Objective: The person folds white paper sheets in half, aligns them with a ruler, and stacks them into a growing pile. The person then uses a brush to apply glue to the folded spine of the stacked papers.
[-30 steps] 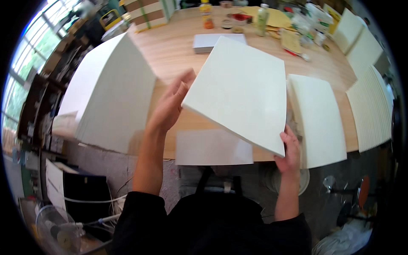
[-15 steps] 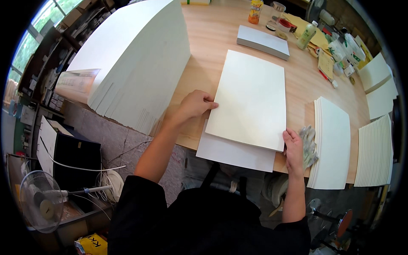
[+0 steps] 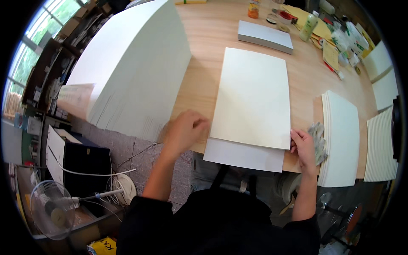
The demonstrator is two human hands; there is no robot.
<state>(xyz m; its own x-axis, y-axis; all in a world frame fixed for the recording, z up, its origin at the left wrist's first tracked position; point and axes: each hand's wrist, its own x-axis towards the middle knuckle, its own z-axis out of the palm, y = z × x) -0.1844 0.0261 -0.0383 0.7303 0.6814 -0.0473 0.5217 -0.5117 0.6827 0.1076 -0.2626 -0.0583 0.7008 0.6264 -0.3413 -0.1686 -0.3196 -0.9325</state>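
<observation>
A cream-white paper block (image 3: 255,97) lies on the table in front of me, over a white sheet (image 3: 244,156) that sticks out past its near edge. My right hand (image 3: 303,148) is at the block's lower right edge, thumb and bent fingers closed against it. Just off the left edge is my left hand (image 3: 185,131), curled and smeared by motion, so its grip is unclear. A grey-white work glove (image 3: 318,142) lies beside my right hand, next to a stack of white folded sheets (image 3: 341,140).
A tall stack of white paper (image 3: 140,72) rises at the left. Farther back lie a smaller paper stack (image 3: 265,36), a green bottle (image 3: 309,26) and an orange bottle (image 3: 253,9). More sheets (image 3: 379,146) stand at far right. A fan (image 3: 53,208) is at lower left.
My left hand has come off the block's left edge and drawn back toward me. My right hand stays at the right edge. The whole view has shifted slightly.
</observation>
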